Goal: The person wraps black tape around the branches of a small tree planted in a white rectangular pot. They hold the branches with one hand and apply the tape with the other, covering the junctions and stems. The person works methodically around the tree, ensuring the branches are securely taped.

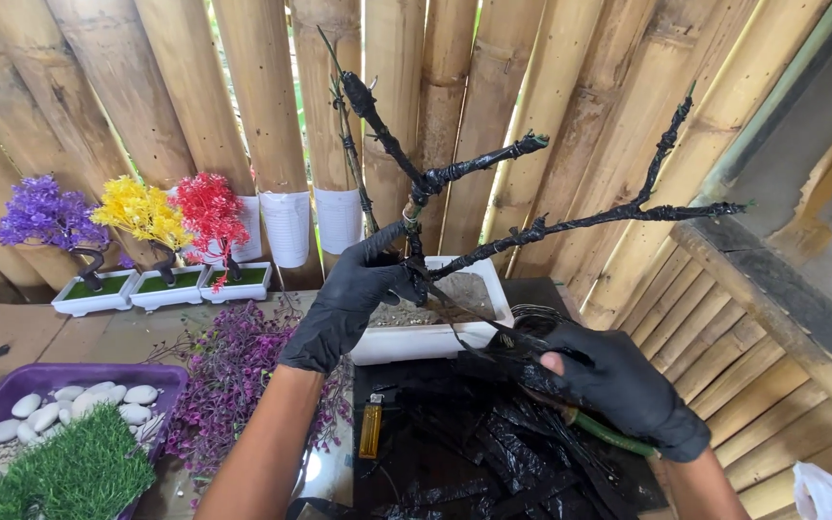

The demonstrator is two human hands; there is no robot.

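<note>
A bare tree frame (493, 193) made of branches wrapped in black tape rises in front of the bamboo wall. My left hand (349, 303), in a black glove, grips its trunk just above a white rectangular pot (493, 299) filled with gravel. In a torn black glove, my right hand (609, 380) holds a green-handled tool (609, 433) and a strip of black tape at the base of the frame. Strips of black tape (474, 453) lie piled on the table under both hands.
Three small potted artificial trees, purple (50, 217), yellow (142, 212) and red (209, 212), stand at the back left. A purple tray (98, 376) holds white stones and fake grass. Purple foliage sprigs (228, 376) and a yellow lighter (370, 429) lie on the table.
</note>
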